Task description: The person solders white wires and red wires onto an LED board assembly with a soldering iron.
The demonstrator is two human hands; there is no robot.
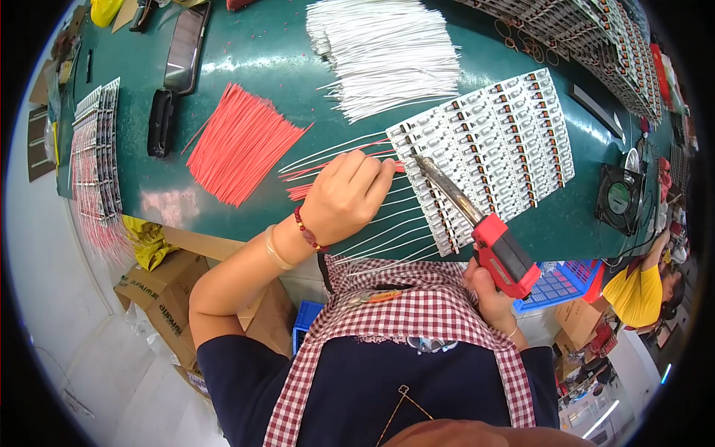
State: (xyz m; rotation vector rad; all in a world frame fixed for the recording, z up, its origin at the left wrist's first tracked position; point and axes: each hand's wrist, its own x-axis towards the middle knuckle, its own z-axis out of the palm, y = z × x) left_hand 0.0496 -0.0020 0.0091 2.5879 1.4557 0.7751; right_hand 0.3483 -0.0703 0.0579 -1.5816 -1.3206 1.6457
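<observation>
In my right hand (491, 296) is a red and black soldering iron (506, 257). Its metal tip reaches the left edge of a white circuit board panel (491, 141) covered with rows of small parts. My left hand (348, 192) is closed in a pinch on thin red wires (299, 192), whose ends come out by its fingertips beside the iron's tip. How many wires it grips is hidden. White wires (406, 229) stick out along the panel's left edge, below the hand, and more white and red ones lie above it.
A pile of red wires (242, 145) and a larger pile of white wires (387, 56) lie on the green table (275, 45). Wired boards (97, 149) stand at the left, stacked panels (596, 37) at the far right. A phone (186, 48), a black case (160, 123) and a small fan (620, 197) also sit there.
</observation>
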